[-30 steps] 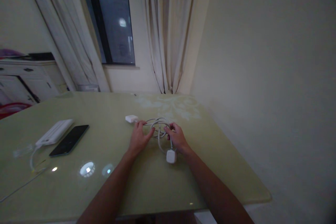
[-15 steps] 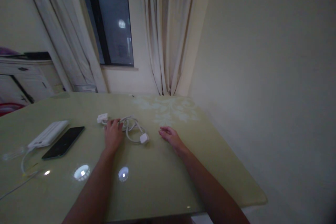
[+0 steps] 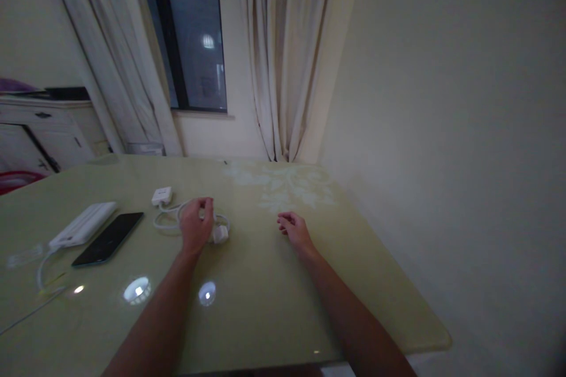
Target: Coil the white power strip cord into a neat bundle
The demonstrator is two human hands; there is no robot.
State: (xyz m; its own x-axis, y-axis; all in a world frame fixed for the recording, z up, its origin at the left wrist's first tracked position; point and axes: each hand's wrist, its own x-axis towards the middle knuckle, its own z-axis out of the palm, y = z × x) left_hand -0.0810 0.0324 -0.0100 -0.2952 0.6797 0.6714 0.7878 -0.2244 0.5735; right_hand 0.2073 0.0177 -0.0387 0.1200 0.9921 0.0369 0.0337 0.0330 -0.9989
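A coiled white cable lies on the pale green table, with a white adapter block at its far end and a white plug at its near end. My left hand rests on the coil with its fingers curled round the strands, just left of the plug. My right hand lies on the table well to the right of the cable, loosely curled and holding nothing.
A white power bank and a black phone lie at the left, with another thin cable trailing from the power bank. A wall runs close along the table's right side; curtains and a window stand behind.
My left hand has dragged the coiled cable leftward toward the phone. My right hand let go of the cable and now rests apart from it on the table.
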